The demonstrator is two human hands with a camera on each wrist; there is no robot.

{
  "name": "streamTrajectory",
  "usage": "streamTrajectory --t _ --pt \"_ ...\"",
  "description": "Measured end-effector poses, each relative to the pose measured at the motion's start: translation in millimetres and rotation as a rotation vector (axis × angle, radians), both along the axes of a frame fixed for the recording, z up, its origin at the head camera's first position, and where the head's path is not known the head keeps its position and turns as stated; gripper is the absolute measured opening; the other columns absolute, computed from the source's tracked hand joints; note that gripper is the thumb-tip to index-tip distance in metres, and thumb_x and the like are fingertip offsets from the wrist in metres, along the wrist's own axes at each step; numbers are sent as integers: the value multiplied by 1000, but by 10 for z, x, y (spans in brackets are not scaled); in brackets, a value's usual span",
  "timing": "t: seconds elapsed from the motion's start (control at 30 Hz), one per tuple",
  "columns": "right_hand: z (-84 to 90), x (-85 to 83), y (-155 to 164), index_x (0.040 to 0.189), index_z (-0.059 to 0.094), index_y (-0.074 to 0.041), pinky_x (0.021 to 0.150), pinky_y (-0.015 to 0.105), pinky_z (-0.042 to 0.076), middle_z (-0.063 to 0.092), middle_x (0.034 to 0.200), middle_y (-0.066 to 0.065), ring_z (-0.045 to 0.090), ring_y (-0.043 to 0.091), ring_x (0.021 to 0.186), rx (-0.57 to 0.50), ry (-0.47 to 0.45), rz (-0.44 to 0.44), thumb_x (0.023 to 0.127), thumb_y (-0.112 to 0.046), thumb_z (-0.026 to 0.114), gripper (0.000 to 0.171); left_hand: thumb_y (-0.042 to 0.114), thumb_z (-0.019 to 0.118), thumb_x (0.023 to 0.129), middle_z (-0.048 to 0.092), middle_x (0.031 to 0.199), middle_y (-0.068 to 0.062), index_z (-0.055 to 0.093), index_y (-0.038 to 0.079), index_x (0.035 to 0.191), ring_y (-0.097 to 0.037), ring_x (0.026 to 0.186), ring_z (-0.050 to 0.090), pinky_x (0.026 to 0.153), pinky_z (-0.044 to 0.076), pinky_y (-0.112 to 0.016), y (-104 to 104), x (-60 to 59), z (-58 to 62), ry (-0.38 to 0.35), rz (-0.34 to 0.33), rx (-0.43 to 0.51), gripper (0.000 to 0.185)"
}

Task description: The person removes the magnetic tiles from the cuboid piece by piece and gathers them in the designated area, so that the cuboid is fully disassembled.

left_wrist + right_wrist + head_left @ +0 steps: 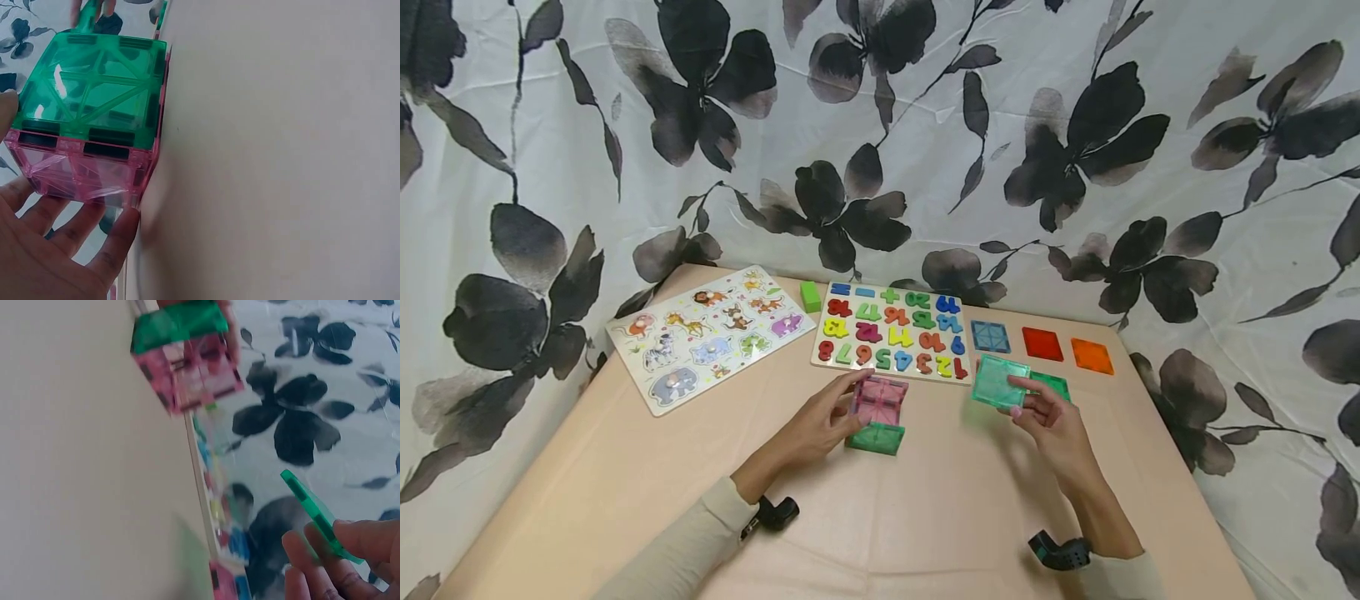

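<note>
Holding a green tile up beside a half-built pink and green box.

Right hand (1054,419), right of centre in the head view, pinches a green tile (998,382) between thumb and fingers, lifted off the worktop (925,517) and tilted. Left hand (820,423) curls its fingers against the pink and green box (877,414) at frame centre, steadying it on the worktop. That box lies to the left of the raised tile, well apart; the right hand is the one carrying the tile.
</note>
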State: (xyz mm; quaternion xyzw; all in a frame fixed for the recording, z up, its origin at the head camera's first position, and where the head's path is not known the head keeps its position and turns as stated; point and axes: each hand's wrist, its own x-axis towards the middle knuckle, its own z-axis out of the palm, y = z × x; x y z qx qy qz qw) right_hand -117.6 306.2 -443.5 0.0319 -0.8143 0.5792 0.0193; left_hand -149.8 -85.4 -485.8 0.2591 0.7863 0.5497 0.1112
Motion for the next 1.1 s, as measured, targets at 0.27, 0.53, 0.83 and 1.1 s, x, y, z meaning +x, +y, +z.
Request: streamTrajectory --t 0.27,0.53,0.83,1.1 --pt "-83 -47 580 150 53 3 87 18 62 75 109 3 80 11 98 -56 15 -60 105 -5 65 47 23 65 108 32 173 -8 31 29 166 -44 152 45 119 45 -60 -10 3 -12 -24 17 -3 68" --pt "-150 -98 1137 149 52 4 84 20 63 80 103 -2 81 10 92 -188 -22 -124 104 2 63 46 19 63 108 34 173 -10 29 28 167 -43 151 48 119 46 -60 -17 6 -22 -27 5 10 69" --pt "-215 -162 1569 139 63 -2 78 18 63 78 96 -11 78 7 85 -172 -123 -250 106 2 58 34 18 63 109 33 173 -13 27 27 167 -46 150 47 119 45 -61 -10 6 -22 -34 -7 12 69" --pt "-278 -201 1798 135 65 -8 76 21 64 77 91 -10 77 9 81 -206 -212 -326 107 -1 58 30 20 64 108 33 173 -12 28 27 167 -46 152 46 119 45 -61 -15 12 -7 -50 -12 24 69"
